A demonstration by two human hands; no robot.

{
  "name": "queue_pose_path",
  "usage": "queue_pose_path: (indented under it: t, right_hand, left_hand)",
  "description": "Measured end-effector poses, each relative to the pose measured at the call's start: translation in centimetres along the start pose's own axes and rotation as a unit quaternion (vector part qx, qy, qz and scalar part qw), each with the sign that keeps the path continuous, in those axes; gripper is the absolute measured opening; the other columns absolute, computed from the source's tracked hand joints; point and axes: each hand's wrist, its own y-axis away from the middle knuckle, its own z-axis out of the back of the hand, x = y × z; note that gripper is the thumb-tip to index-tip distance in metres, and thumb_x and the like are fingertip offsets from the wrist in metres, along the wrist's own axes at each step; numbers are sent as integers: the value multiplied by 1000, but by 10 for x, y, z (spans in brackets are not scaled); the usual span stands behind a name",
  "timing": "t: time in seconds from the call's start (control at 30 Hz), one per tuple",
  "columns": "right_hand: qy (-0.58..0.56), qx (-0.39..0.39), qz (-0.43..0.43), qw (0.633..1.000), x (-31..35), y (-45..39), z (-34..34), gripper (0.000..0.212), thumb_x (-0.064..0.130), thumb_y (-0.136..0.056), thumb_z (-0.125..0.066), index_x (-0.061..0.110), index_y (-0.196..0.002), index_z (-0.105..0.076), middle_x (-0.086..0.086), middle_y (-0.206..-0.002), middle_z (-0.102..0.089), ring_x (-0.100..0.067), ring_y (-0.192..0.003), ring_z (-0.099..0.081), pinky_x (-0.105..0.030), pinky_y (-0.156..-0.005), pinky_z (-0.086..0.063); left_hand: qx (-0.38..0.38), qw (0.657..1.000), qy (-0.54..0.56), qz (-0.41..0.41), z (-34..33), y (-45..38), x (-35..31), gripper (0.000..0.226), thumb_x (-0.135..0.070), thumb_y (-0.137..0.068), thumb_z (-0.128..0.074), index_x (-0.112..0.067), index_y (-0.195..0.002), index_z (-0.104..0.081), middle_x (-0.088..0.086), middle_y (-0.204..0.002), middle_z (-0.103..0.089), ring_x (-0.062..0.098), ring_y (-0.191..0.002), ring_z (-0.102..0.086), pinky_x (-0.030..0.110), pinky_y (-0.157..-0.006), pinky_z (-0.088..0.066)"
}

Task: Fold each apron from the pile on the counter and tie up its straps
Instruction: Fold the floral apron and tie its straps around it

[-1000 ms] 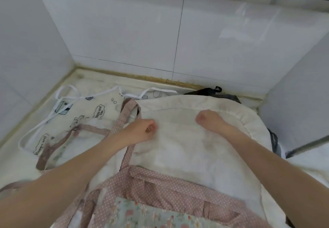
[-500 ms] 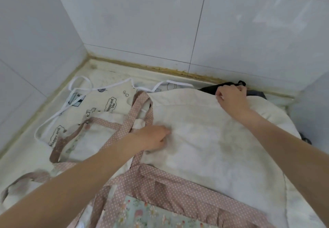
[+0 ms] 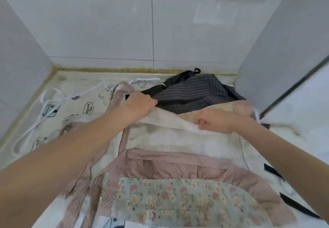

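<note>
Three aprons show on the counter (image 3: 302,138): one floral apron (image 3: 178,192) with pink dotted trim and a cream underside, one cartoon-print apron (image 3: 80,106) with white straps, and one dark striped apron (image 3: 194,92). Two hands are in view, one left hand (image 3: 138,106) and one right hand (image 3: 211,122). Two black straps (image 3: 299,206) lie at the right edge. Three tiled walls (image 3: 106,23) enclose the counter.
</note>
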Motion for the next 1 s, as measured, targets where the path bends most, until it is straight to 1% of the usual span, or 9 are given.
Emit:
queue_pose_path:
  t: [0.07,0.17,0.3,0.43,0.53,0.63,0.73,0.83,1.0]
  right_hand:
    - [0,-9,-23,1000,-2,12,-25,21,6,-94,-44,22,-84,-54,8,-78,-49,-17,-82,-48,-19,-64,-36]
    - [33,-8,-38,999,2,12,-64,19,8,-95,-44,9,-103,-61,0,-93,-59,-20,-89,-55,-24,-70,-40]
    - [86,23,-37,995,17,9,-97,22,6,-94,-44,17,-77,-53,-1,-79,-53,-22,-74,-56,-30,-65,-43]
    - [2,2,-38,999,14,4,-89,23,17,-93,-52,14,-72,-62,-3,-73,-58,-19,-66,-58,-33,-67,-51]
    - [38,-103,-57,992,10,-13,-68,29,18,-96,-47,18,-67,-50,3,-85,-49,-9,-70,-49,-29,-72,-44]
    - [72,-116,-103,985,0,-35,-55,14,15,-95,-47,12,-106,-56,-7,-120,-48,-21,-105,-48,-33,-89,-44]
    - [126,-48,-148,980,-13,-55,-55,44,24,-97,-45,9,-138,-36,-10,-139,-41,-29,-129,-36,-42,-106,-30]
    - [107,-55,-140,983,-23,-62,-52,26,13,-97,-43,9,-121,-51,-11,-122,-55,-29,-111,-52,-39,-89,-41]
    - [105,-127,-173,971,-57,-57,-31,30,-4,-91,-42,6,-109,-63,-14,-106,-64,-33,-94,-61,-37,-74,-49]
  left_hand:
    - [40,999,12,-23,-2,25,-6,22,-13,-94,-44,-14,-114,-52,6,-102,-62,23,-91,-61,31,-65,-42]
    - [78,994,15,-72,-34,62,-30,21,-14,-92,-44,-16,-111,-53,4,-99,-62,24,-89,-60,35,-75,-46]
    - [282,939,188,-50,-64,81,-31,26,-21,-93,-50,-13,-116,-57,-4,-94,-52,13,-84,-50,21,-65,-41]
    - [104,895,432,37,-67,72,-7,14,-15,-92,-55,-17,-102,-63,-8,-102,-60,10,-94,-56,24,-84,-47]
    - [-4,927,355,122,-67,57,7,30,-9,-95,-46,-19,-122,-56,3,-124,-59,20,-108,-57,30,-89,-44]
    - [78,956,264,106,-76,39,10,54,2,-94,-40,-20,-143,-36,6,-147,-39,25,-131,-41,34,-105,-36]
    - [166,970,160,83,-91,19,3,56,-2,-95,-37,-16,-148,-23,8,-150,-33,22,-141,-26,37,-113,-24]
    - [201,974,79,72,-93,10,2,50,-15,-95,-41,-15,-143,-29,3,-142,-41,19,-136,-32,44,-116,-4]
    - [102,984,124,74,-79,6,29,23,-17,-96,-38,-14,-116,-49,1,-98,-53,21,-99,-55,33,-95,-31]
